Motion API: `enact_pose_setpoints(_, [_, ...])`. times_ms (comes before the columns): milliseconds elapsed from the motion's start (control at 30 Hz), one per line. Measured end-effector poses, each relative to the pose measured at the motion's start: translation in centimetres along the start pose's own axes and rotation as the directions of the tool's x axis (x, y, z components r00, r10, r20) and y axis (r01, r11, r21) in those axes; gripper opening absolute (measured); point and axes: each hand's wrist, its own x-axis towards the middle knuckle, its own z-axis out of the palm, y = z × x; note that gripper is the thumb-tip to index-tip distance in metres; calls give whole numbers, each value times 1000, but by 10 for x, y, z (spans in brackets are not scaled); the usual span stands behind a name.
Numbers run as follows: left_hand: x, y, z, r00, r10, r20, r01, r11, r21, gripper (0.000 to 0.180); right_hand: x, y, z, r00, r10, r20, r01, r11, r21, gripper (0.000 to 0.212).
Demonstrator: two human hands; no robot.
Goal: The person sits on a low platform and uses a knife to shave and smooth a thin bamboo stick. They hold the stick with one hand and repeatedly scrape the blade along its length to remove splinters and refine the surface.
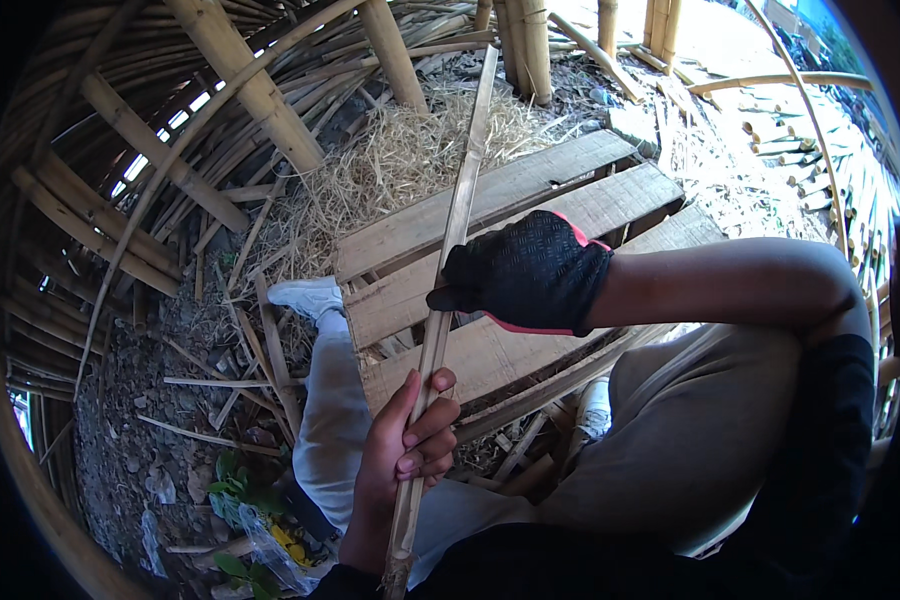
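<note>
A long thin bamboo strip (462, 190) runs from near my lap up and away toward the bamboo poles at the top. My left hand (410, 445), bare, is closed round its lower part. My right hand (525, 272), in a black glove with a pink cuff edge, grips the same strip higher up, above the wooden planks. The strip's frayed lower end (400, 570) pokes out below my left hand.
A pallet of weathered planks (530, 190) lies under the strip, with dry straw (400, 160) behind it. Thick bamboo poles (255, 90) and thin slats stand and lean to the left and top. My leg in light trousers ends in a white shoe (305, 295).
</note>
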Motion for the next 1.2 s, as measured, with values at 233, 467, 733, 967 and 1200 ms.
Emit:
enact_pose_setpoints(233, [-5, -5, 1, 999, -16, -44, 19, 998, 53, 28, 2, -3, -15, 978, 170, 121, -176, 983, 45, 28])
enact_pose_setpoints(467, [-16, -2, -7, 995, -97, -24, 99, 982, 158, 32, 6, 99, -14, 844, 338, -415, -308, 941, 139, 42])
enact_pose_setpoints(733, [-37, -14, -26, 940, -279, 197, 192, 908, 372, 54, -19, 129, -26, 992, 121, -33, -125, 947, -297, 9])
enact_pose_setpoints(967, [-18, -10, -33, 939, -310, 150, 190, 829, 527, 85, -4, 81, -14, 948, -118, -294, 72, 984, -163, 23])
enact_pose_setpoints(1200, [21, -7, -26, 953, -99, 286, -26, 915, 403, 63, 22, -11, -19, 902, -300, -311, 302, 952, -45, 22])
